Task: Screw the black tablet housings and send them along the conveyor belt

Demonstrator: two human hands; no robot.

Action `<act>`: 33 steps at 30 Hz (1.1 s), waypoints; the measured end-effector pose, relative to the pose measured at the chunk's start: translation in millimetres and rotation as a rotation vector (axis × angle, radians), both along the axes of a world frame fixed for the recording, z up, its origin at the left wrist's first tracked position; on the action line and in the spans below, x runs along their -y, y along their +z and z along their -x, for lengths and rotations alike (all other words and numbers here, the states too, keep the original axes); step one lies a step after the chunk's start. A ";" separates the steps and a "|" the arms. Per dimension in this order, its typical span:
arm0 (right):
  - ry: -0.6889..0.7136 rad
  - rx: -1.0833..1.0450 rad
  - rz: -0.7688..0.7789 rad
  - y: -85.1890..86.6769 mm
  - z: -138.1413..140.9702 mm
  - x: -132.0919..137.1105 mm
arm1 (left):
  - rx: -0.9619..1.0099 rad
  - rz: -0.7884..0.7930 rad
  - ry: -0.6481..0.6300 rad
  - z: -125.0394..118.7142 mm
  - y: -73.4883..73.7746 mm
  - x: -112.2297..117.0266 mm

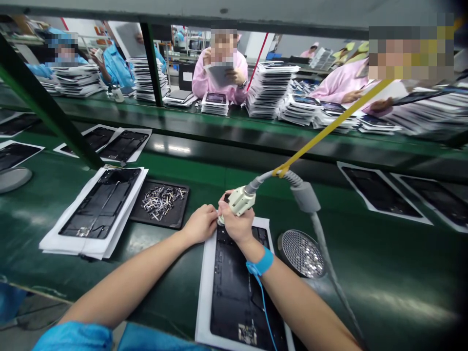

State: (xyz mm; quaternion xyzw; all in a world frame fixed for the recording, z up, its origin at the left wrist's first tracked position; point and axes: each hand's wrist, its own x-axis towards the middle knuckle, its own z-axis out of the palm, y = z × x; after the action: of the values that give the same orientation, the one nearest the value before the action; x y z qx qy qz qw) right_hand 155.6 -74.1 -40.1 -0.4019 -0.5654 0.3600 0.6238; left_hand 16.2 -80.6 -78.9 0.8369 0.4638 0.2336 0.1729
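My right hand (237, 222) is wrapped round a pale corded electric screwdriver (242, 201), its nose pointing down at the far-left corner of a black tablet housing (234, 278). The housing lies on white sheets (205, 302), partly hidden under my right forearm. My left hand (201, 223) rests at that same corner, fingers bent and pressed together beside the screwdriver's nose; what they hold, if anything, is hidden. A blue wrist strap (261, 262) with a thin cord circles my right wrist.
To the left are a black tray (177, 217) of small metal parts and a stack with another tablet housing (100, 207). A round dish of screws (302, 253) stands at right. A yellow strap (336, 124) holds the grey cable (327, 258). Co-workers sit across the bench.
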 end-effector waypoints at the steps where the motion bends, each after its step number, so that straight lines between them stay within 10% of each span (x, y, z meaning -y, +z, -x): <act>1: -0.001 0.009 0.007 -0.9 0.5 0.0 | 0.008 0.006 -0.001 0.4 0.1 -0.2; 9: -0.006 -0.074 -0.005 17.3 -7.4 0.1 | 0.025 0.007 0.015 3.4 12.6 -1.2; 16: -0.270 -0.190 -0.093 50.5 -109.3 15.1 | -0.302 -0.013 0.034 -44.4 38.2 -21.0; 22: -0.446 -0.078 -0.076 38.7 -174.3 34.4 | -0.353 0.113 -0.131 -61.0 41.6 -53.4; 33: -0.457 -0.021 -0.035 19.7 -185.4 33.7 | -0.271 -0.189 0.097 -72.3 27.4 -97.2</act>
State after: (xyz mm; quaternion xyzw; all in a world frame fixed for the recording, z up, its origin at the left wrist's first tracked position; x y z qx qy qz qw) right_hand 341.1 -107.8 -20.4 -0.5048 -0.4594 0.2037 0.7019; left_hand 88.5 16.6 -51.5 0.8498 0.4988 0.1692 0.0178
